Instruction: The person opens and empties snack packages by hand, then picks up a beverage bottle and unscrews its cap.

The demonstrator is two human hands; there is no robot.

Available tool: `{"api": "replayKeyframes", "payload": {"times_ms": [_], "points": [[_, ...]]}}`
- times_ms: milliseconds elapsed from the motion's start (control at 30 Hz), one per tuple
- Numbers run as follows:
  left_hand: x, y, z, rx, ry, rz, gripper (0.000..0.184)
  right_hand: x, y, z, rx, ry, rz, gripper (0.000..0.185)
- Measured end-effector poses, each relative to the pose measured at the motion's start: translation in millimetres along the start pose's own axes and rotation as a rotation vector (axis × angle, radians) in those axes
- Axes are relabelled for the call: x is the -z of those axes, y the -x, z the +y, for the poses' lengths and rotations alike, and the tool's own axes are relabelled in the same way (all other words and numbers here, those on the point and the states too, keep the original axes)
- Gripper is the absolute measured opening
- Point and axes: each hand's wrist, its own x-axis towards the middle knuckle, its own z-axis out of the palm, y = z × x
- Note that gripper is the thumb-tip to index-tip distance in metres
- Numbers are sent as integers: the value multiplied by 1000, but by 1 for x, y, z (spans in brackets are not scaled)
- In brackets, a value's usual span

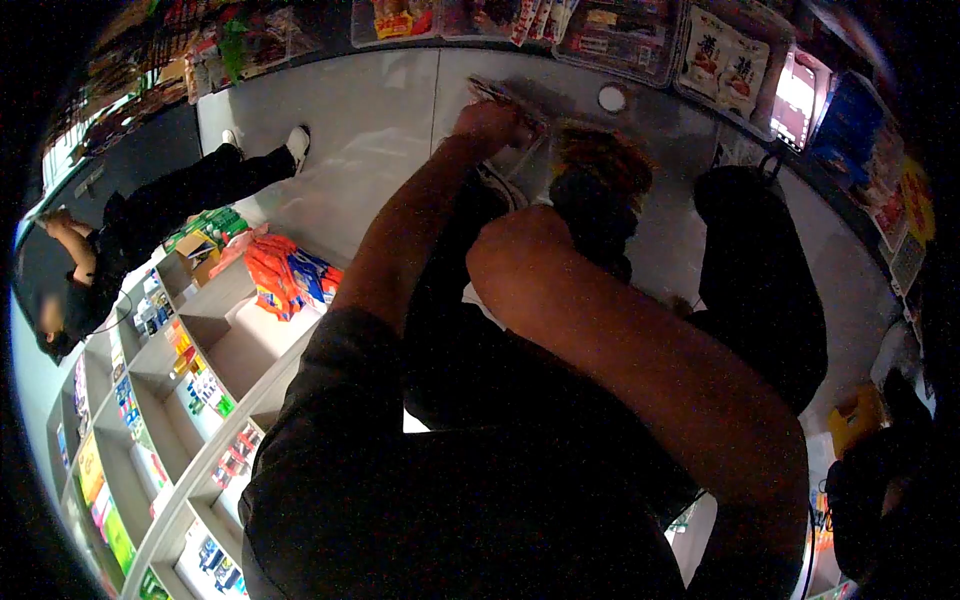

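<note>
At the upper middle, my left hand (pixel 490 128) has its fingers closed at the edge of a thin, clear-looking plastic item (pixel 535 125), whose exact shape is too dim to make out. Lower down, my right hand (pixel 520 248) is bent inward with its back to the camera, and its fingers are hidden. Just beyond it lies a dark bundle (pixel 590 195) with yellow-brown packets (pixel 605 155) at its top. Whether my right hand touches the bundle is unclear.
Clear bins of packaged snacks (pixel 615 45) line the top edge. White shelves (pixel 215 340) with boxes and orange-red bags (pixel 280 280) stand at left. A person in dark clothes (pixel 150 215) is at far left. A round white object (pixel 612 98) lies near the bins.
</note>
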Motion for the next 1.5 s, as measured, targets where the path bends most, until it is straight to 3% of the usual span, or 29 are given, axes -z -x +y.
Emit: {"api": "replayKeyframes", "payload": {"times_ms": [67,167,267,367,467,533,600,667,800,867,1000,1067,1133,1200,1300,1333,1367,1400,1500], "points": [[18,13,5,74,-52,-19,31,-3,-2,0,-2,-16,-8,20],[-5,6,-28,1,22,251,33,-7,-8,0,1,-2,-36,19],[35,22,-18,156,173,255,32,0,2,-2,9,18,-36,19],[31,12,-25,-14,374,527,30,-3,3,-3,-7,26,-50,19],[72,14,20,53,511,748,34,7,10,-4,-9,60,-66,20],[82,-5,31,19,325,1062,40,6,5,-3,-2,60,-94,22],[91,-23,34,-126,272,1195,46,4,-2,-3,-10,40,-131,23],[100,-37,33,-384,359,1149,50,4,-3,-3,-15,28,-142,24],[91,-40,25,-62,211,626,45,16,6,-5,-12,28,-106,24],[90,-39,24,122,203,463,40,21,7,-6,-1,23,-90,23],[125,23,20,64,310,811,20,18,7,7,-5,-12,-28,20],[134,42,-2,83,341,1058,15,29,10,15,-10,-102,44,20],[169,84,-11,-33,456,1192,10,64,28,24,-2,-256,140,20],[178,120,-19,-5,780,1197,10,93,41,34,-57,-260,252,25],[201,171,30,-47,1078,1194,11,105,40,49,-108,-471,775,31],[194,169,49,-250,1504,1164,6,106,33,50,-118,-544,960,33],[195,169,66,-409,1744,1094,14,105,28,50,-129,-616,1146,34],[190,163,79,-326,1647,1074,21,100,22,49,-84,-670,1245,35],[200,155,129,-262,2077,977,34,88,0,41,-25,-754,1511,35]]}}
